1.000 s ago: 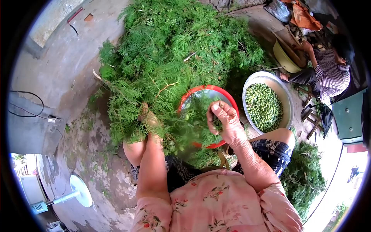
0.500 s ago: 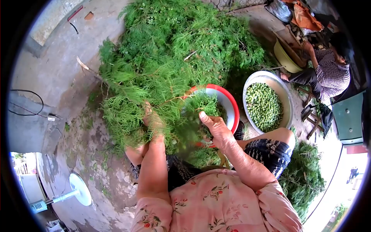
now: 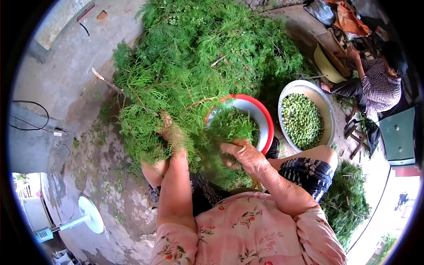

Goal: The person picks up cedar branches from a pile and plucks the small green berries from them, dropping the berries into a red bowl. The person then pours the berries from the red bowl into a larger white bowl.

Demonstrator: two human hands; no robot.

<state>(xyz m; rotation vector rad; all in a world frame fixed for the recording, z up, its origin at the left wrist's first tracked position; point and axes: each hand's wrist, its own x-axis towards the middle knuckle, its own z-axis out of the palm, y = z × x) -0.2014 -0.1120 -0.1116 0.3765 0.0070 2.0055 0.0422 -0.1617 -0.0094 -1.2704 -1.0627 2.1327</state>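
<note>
My left hand, partly covered by fronds, is closed around a leafy evergreen branch that spreads over my lap. My right hand is at the near side of a red-rimmed basin, its fingers curled in beside the green sprigs. Whatever those fingers hold is too blurred to make out. The basin has a pale inside wall and green sprigs in it. To its right stands a wide metal basin filled with small round green cones.
A large heap of cut evergreen branches lies ahead. At the right, a person sits beside a yellow-green basin. More cut greenery lies by my right knee. A white fan stands at the lower left.
My right hand has turned from thumb-up to fingers pointing left, and sits slightly lower. The branch in my left hand has shifted a little, showing more of the red rim.
</note>
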